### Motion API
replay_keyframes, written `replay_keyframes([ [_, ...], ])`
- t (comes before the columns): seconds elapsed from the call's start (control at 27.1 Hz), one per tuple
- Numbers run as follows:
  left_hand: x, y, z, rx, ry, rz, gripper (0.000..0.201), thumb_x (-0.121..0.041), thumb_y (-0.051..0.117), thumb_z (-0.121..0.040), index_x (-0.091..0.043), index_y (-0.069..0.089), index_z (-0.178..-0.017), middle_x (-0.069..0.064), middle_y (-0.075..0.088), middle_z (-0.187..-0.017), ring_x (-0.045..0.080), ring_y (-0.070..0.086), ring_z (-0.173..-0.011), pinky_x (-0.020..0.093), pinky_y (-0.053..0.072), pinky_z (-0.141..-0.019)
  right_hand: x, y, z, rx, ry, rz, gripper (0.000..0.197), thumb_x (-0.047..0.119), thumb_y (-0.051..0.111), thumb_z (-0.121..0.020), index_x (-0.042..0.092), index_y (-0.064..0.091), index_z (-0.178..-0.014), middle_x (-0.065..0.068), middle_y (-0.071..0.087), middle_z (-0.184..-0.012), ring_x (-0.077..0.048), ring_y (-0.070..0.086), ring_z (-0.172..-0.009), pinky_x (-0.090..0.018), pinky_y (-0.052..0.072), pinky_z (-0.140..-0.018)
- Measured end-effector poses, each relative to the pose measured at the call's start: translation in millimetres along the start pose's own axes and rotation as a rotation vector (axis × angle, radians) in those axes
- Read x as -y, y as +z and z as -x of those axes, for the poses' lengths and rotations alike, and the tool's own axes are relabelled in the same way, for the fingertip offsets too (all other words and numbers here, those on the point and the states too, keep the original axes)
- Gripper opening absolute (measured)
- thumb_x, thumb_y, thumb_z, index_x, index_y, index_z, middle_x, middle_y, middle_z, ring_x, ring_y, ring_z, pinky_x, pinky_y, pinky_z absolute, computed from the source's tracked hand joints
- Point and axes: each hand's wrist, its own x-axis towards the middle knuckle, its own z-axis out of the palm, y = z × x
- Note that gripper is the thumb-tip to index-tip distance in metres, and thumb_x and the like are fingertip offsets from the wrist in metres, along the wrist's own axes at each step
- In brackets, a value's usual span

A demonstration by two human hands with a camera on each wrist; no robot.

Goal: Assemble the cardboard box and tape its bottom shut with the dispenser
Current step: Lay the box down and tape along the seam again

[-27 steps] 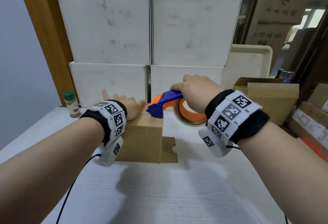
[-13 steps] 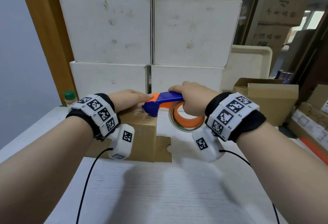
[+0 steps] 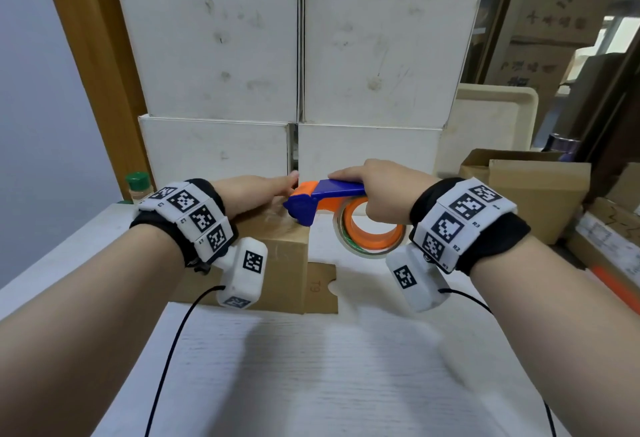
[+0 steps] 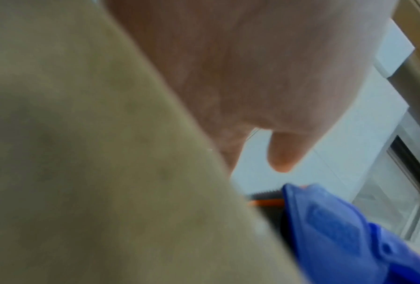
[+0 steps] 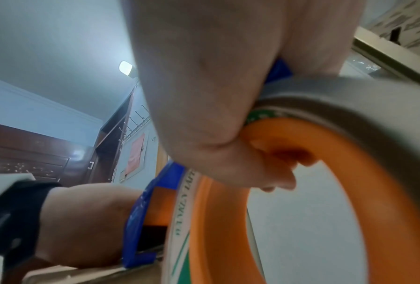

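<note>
The cardboard box (image 3: 277, 256) stands on the white table (image 3: 329, 367) in the middle of the scene, its upturned bottom facing up and a loose flap (image 3: 322, 287) lying flat on the table at its right. Shiny tape now shows on the top face, and the blue nose of the tape dispenser (image 3: 311, 204) sits at the top's right edge, which it overhangs. A second ago that nose was over the middle of the top; it has since travelled rightward to the edge, so the strip seems laid across the seam and the stroke is close to its end, with folding over the side and tearing off likely left.

The right hand (image 3: 377, 191) grips the dispenser, index finger stretched along the blue handle and the other fingers hooked through the orange ring that carries the roll. The left hand (image 3: 256, 194) lies on the box top with fingers straight, pressing it down just left of the nose. Earlier it was further left, thumb raised; it has turned and slid right, following the dispenser.

Behind stand stacked white boxes (image 3: 294, 73); a green-capped bottle (image 3: 138, 185) is far left, and more cartons (image 3: 533, 191) right.
</note>
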Motion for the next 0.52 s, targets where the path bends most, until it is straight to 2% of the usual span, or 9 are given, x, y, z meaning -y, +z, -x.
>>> replay_keyframes([
  [0.07,3,-3,0,0.058,-0.043,0.204,0.038,-0.047,0.048,-0.092,-0.019,0.072,-0.103,0.008,0.069,-0.100,0.022,0.063,-0.078,0.029,0.050,-0.079,0,-1,-3,-0.012,-0.015,0.018,0.066,0.000,0.046,-0.085,0.035,0.036,-0.140,0.003,0.044,-0.100,-0.016,0.044,-0.087,-0.027,0.035,-0.075],
  [0.11,5,-5,0,0.092,-0.060,0.264,0.039,-0.040,0.053,-0.091,-0.012,0.069,-0.112,0.010,0.068,-0.100,0.023,0.062,-0.076,0.030,0.050,-0.077,1,-2,-4,-0.017,-0.023,0.025,0.065,0.001,0.046,-0.086,0.036,0.037,-0.140,0.004,0.042,-0.099,-0.016,0.044,-0.086,-0.027,0.035,-0.075],
  [0.18,8,-8,1,0.172,-0.046,0.310,0.042,-0.035,0.056,-0.090,-0.008,0.063,-0.122,0.012,0.067,-0.108,0.025,0.062,-0.082,0.032,0.050,-0.080,1,-2,-4,-0.020,-0.027,0.028,0.065,0.001,0.047,-0.086,0.036,0.037,-0.140,0.005,0.042,-0.099,-0.015,0.044,-0.087,-0.027,0.035,-0.075],
  [0.3,9,-15,-3,0.171,0.062,0.177,0.034,-0.032,0.053,-0.094,-0.017,0.061,-0.124,0.009,0.068,-0.120,0.025,0.064,-0.102,0.034,0.050,-0.088,-1,1,-5,-0.024,-0.019,0.029,0.066,0.000,0.046,-0.086,0.037,0.035,-0.141,0.002,0.045,-0.103,-0.016,0.043,-0.087,-0.027,0.035,-0.075],
  [0.41,8,-20,-6,0.183,0.111,0.015,0.040,-0.045,0.062,-0.084,-0.029,0.062,-0.121,0.004,0.068,-0.120,0.023,0.063,-0.112,0.039,0.047,-0.101,-2,1,-5,-0.030,-0.028,0.044,0.066,0.001,0.045,-0.087,0.038,0.034,-0.141,0.003,0.041,-0.100,-0.017,0.044,-0.086,-0.027,0.034,-0.074],
  [0.44,8,-21,-8,0.187,0.115,-0.040,0.048,-0.056,0.068,-0.073,-0.032,0.064,-0.116,0.002,0.068,-0.119,0.022,0.063,-0.113,0.041,0.045,-0.104,-2,0,-5,-0.037,-0.032,0.058,0.065,0.001,0.045,-0.087,0.038,0.036,-0.140,0.003,0.041,-0.099,-0.017,0.044,-0.086,-0.027,0.034,-0.073],
  [0.52,9,-19,-11,0.161,0.132,-0.114,0.072,-0.075,0.074,-0.041,-0.038,0.069,-0.102,-0.002,0.070,-0.115,0.020,0.063,-0.112,0.040,0.043,-0.106,-3,-5,-6,-0.053,-0.043,0.102,0.063,0.002,0.044,-0.086,0.039,0.040,-0.137,0.003,0.040,-0.097,-0.017,0.044,-0.084,-0.027,0.034,-0.073],
])
